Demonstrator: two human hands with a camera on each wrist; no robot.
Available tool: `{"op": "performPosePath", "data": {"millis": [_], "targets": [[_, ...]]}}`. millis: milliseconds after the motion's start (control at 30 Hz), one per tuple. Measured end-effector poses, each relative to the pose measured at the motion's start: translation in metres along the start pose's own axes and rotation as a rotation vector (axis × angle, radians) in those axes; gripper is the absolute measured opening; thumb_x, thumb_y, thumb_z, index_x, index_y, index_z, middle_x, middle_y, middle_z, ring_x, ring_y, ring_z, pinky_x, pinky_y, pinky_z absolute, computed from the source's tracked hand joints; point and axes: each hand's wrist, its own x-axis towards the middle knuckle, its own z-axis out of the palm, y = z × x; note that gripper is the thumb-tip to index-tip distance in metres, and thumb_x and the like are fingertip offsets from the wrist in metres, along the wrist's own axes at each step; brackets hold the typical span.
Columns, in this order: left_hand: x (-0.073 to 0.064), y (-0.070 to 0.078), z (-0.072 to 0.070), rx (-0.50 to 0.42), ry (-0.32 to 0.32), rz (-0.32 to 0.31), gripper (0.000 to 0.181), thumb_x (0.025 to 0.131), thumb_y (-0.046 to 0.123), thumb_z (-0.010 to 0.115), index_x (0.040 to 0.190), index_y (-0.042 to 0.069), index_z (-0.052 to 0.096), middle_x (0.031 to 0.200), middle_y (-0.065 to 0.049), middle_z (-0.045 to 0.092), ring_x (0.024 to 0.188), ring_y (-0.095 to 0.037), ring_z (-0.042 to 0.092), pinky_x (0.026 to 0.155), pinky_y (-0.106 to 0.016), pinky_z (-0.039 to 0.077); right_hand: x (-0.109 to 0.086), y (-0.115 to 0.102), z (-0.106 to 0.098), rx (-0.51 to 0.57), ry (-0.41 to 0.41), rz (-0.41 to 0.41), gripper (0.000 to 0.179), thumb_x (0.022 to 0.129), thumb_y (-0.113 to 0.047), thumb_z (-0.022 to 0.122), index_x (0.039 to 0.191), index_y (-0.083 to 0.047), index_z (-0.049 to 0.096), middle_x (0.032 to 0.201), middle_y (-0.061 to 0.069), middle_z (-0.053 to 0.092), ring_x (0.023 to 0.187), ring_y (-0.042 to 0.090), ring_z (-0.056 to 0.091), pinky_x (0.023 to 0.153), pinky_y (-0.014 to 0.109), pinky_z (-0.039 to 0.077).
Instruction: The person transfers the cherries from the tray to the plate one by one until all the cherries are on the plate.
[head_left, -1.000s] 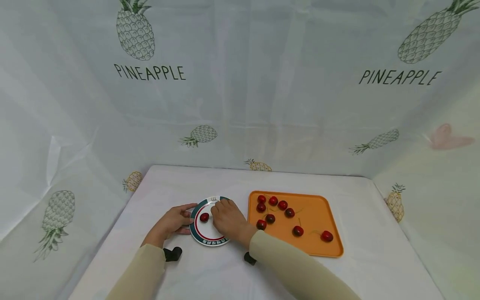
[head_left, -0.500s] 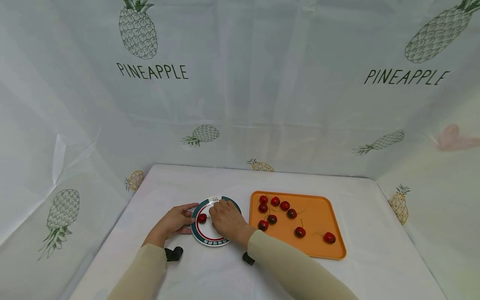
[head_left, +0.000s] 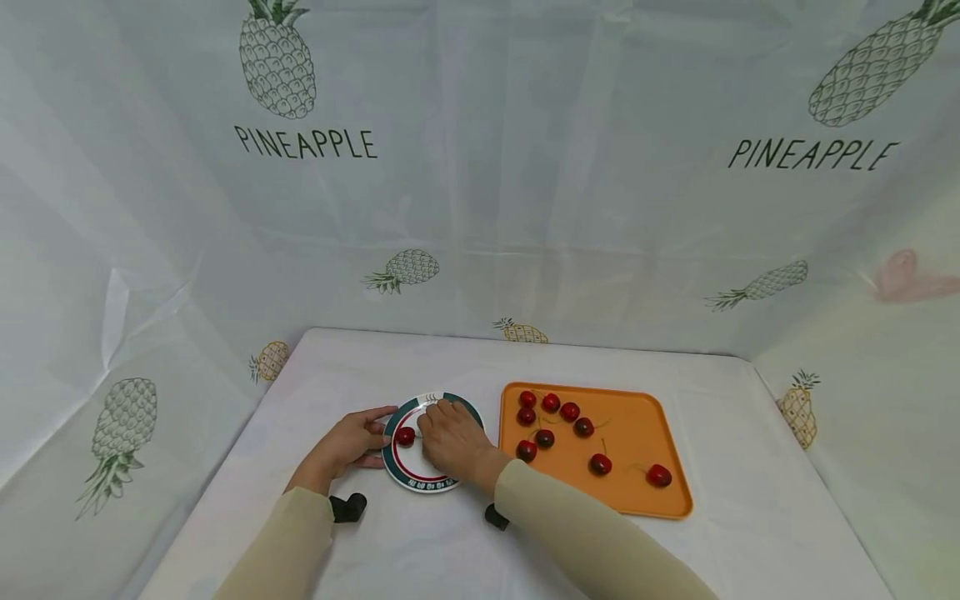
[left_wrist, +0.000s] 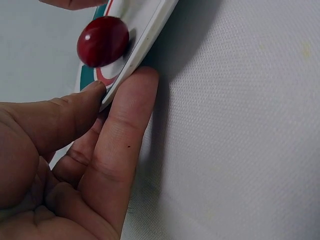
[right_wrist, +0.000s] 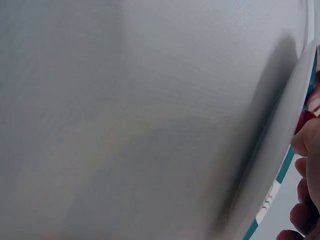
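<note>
My left hand (head_left: 348, 442) grips the left rim of a small round plate (head_left: 420, 484), white with a dark green border and a red ring. In the left wrist view its thumb (left_wrist: 75, 117) lies on top of the rim, and a finger (left_wrist: 132, 110) supports the underside. A dark red cherry (head_left: 405, 437) is over the plate's left part, close to that thumb. Its stem runs right to my right hand (head_left: 457, 443), whose curled fingers pinch it low over the plate. The right wrist view shows mostly the plate's underside (right_wrist: 272, 150), with the right fingers at the edge.
To the right lies an orange tray (head_left: 633, 421) with several stemmed cherries, among them one cherry (head_left: 659, 476) near its right edge. White cloth (head_left: 420, 550) covers the table. Behind stands a pale curtain (head_left: 525, 208) printed with pineapples.
The right hand has moved slightly left over the plate, and the cherry with it. The left hand keeps its grip on the rim. The head view has shifted a little.
</note>
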Motion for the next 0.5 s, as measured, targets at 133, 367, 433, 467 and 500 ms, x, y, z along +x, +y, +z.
{"op": "performPosePath", "data": {"millis": [133, 367, 433, 467, 500], "targets": [[-0.001, 0.002, 0.002, 0.014, 0.012, 0.005, 0.061, 0.099, -0.002, 0.068, 0.156, 0.016, 0.053, 0.121, -0.017, 0.062, 0.084, -0.021, 0.069, 0.073, -0.036, 0.067, -0.005, 0.005, -0.006, 0.011, 0.021, 0.005, 0.03, 0.103, -0.04, 0.064, 0.119, -0.014, 0.065, 0.109, -0.001, 0.064, 0.101, 0.017, 0.053, 0.09, 0.026, 0.049], [0.002, 0.002, 0.002, 0.026, 0.014, -0.008, 0.062, 0.099, -0.001, 0.068, 0.156, 0.017, 0.053, 0.127, -0.019, 0.058, 0.084, -0.022, 0.069, 0.073, -0.036, 0.066, -0.017, 0.023, -0.022, 0.002, 0.035, 0.04, 0.031, 0.101, -0.039, 0.066, 0.117, -0.013, 0.063, 0.109, 0.0, 0.063, 0.101, 0.018, 0.052, 0.09, 0.028, 0.05], [0.003, 0.0, 0.002, 0.023, 0.01, -0.01, 0.062, 0.099, 0.0, 0.068, 0.156, 0.018, 0.052, 0.129, -0.02, 0.058, 0.083, -0.022, 0.069, 0.073, -0.036, 0.066, -0.022, 0.029, -0.029, -0.013, 0.032, 0.044, 0.031, 0.101, -0.039, 0.065, 0.119, -0.013, 0.063, 0.109, 0.0, 0.062, 0.102, 0.019, 0.051, 0.09, 0.029, 0.049], [0.003, -0.001, 0.002, 0.022, 0.009, -0.01, 0.062, 0.099, -0.001, 0.068, 0.157, 0.017, 0.052, 0.13, -0.02, 0.058, 0.083, -0.022, 0.069, 0.073, -0.036, 0.066, -0.025, 0.033, -0.032, -0.028, 0.032, 0.046, 0.032, 0.101, -0.039, 0.066, 0.12, -0.013, 0.063, 0.108, 0.001, 0.062, 0.101, 0.02, 0.051, 0.089, 0.029, 0.049], [0.003, -0.002, 0.002, 0.02, 0.008, -0.01, 0.062, 0.099, -0.001, 0.068, 0.157, 0.017, 0.052, 0.129, -0.02, 0.058, 0.082, -0.022, 0.069, 0.073, -0.036, 0.066, -0.029, 0.036, -0.035, -0.037, 0.027, 0.048, 0.032, 0.102, -0.039, 0.066, 0.12, -0.013, 0.063, 0.108, 0.0, 0.061, 0.101, 0.02, 0.051, 0.089, 0.03, 0.049]]}}
